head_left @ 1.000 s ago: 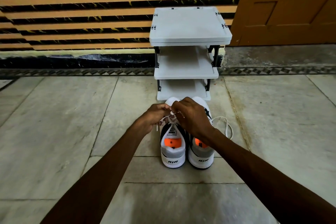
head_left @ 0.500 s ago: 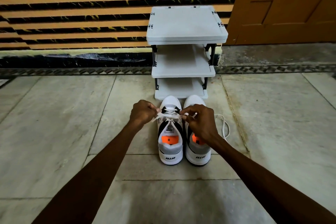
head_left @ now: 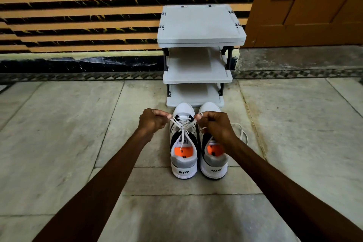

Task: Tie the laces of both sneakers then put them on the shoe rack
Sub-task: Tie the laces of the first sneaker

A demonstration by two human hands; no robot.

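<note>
Sneakers sit side by side on the stone floor (head_left: 59,143), heels toward the person and toes just short of the bottom shelf of the shoe rack (head_left: 198,76), so each can be slid forward once it is tied. From the left: the left hand (head_left: 152,122) is closed in a pinch on one strand of the left sneaker's lace (head_left: 181,128) and draws it out to the side, which looks meant to cinch the knot over the tongue. The left sneaker (head_left: 183,155) stays flat on its sole, so the pull works against its weight. Two loose tails hang from the knot toward the orange insole. Next, the right hand (head_left: 216,125) is clenched on the opposite strand, pulling the other way; equal, opposed tension keeps the knot centred. It hovers over the right sneaker (head_left: 214,159) and hides most of that tongue. That shoe's lace (head_left: 240,131) trails slack on the floor to the right, seemingly untied. My judgement: the first shoe's knot is being tightened, with the second shoe and the rack placement yet to do.
</note>
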